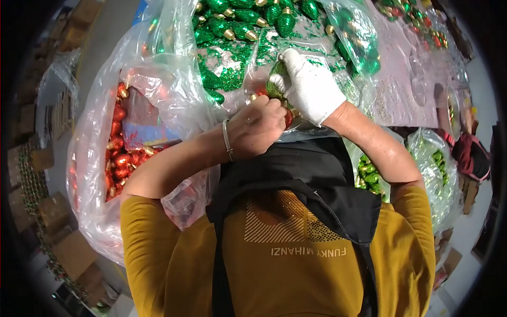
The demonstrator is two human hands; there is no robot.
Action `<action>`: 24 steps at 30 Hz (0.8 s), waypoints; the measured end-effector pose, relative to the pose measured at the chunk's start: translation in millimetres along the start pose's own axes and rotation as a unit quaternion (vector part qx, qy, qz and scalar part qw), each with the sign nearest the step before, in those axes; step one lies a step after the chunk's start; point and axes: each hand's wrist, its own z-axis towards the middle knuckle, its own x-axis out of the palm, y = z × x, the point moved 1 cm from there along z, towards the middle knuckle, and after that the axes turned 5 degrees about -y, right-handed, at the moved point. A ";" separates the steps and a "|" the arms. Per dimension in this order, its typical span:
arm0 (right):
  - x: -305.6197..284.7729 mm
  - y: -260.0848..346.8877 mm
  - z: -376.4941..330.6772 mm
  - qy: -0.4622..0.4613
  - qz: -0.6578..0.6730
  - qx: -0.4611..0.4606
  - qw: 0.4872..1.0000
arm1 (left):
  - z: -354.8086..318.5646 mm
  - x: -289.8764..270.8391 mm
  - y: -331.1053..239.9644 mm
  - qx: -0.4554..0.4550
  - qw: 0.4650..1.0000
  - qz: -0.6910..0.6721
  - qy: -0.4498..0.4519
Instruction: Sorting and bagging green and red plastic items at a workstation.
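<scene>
My left hand (pixel 257 127), bare with a pale bangle at the wrist, is closed with its fingers curled in front of my apron. What it grips is mostly hidden. A red ornament (pixel 288 118) shows just beyond its fingers, and a bit of red and gold shows above them. Close beside it, my right hand (pixel 312 89) in a white glove is closed around a green glittery ornament (pixel 275 87), its fingers bent over the top. Ahead of both hands, green bulb-shaped ornaments (pixel 245 17) with gold caps lie on the glitter-strewn table (pixel 290 39).
At the left, a large clear plastic bag (pixel 87 174) holds red ornaments (pixel 122 161). Another clear bag (pixel 364 31) with green ornaments lies at the far right. Lighter green ornaments (pixel 369 177) sit in a bag by my right arm. Cardboard boxes (pixel 68 253) stand on the floor.
</scene>
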 end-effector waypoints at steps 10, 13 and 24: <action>12.7 -6.4 -9.6 -0.034 0.149 0.056 0.987 | -9.4 -15.9 -10.7 -0.005 0.990 0.055 0.128; 20.6 -11.4 3.5 0.008 -0.020 -0.160 0.987 | -19.0 -5.7 -1.9 -0.007 0.994 0.107 -0.030; -9.7 -4.0 78.4 0.010 -0.025 0.012 1.000 | -12.4 -10.8 -6.5 -0.153 0.981 0.025 0.115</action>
